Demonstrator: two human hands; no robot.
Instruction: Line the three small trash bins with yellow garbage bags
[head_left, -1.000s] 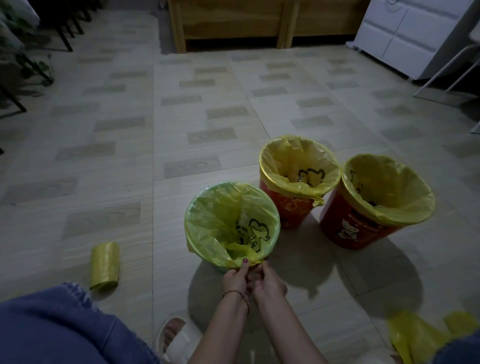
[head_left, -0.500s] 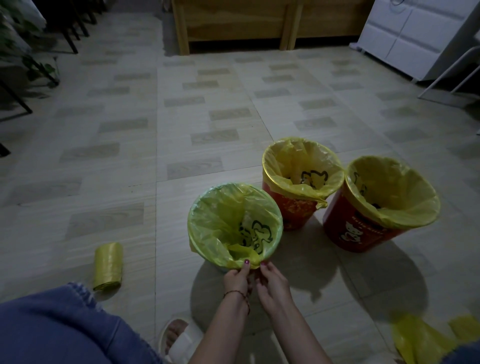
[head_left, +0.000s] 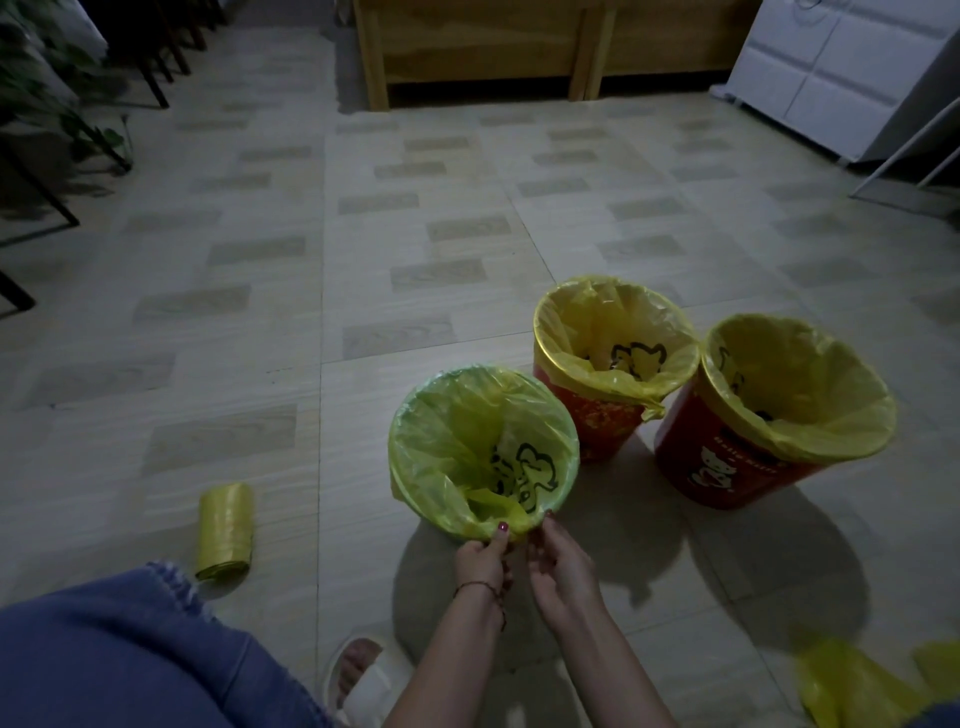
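Three small bins stand on the tiled floor, each with a yellow bag folded over its rim. The nearest bin (head_left: 566, 457) holds a greenish-yellow bag (head_left: 441, 441). My left hand (head_left: 480, 564) pinches that bag's edge at the near rim, thumb on top. Beside it, my right hand (head_left: 563, 569) has its fingertips at the same bunched edge. Behind stand an orange-red bin (head_left: 605, 426) and a red bin (head_left: 722, 467), both lined.
A roll of yellow bags (head_left: 226, 530) lies on the floor to the left. Loose yellow bag plastic (head_left: 852, 686) sits at the bottom right. My knee in jeans (head_left: 119, 660) and slippered foot (head_left: 366, 680) are close below. Wooden furniture (head_left: 483, 47) and a white cabinet (head_left: 841, 67) stand behind.
Both hands stay at the near rim of the closest bin; my right hand's fingers have spread slightly and shifted along the bag edge. The view drifted a little.
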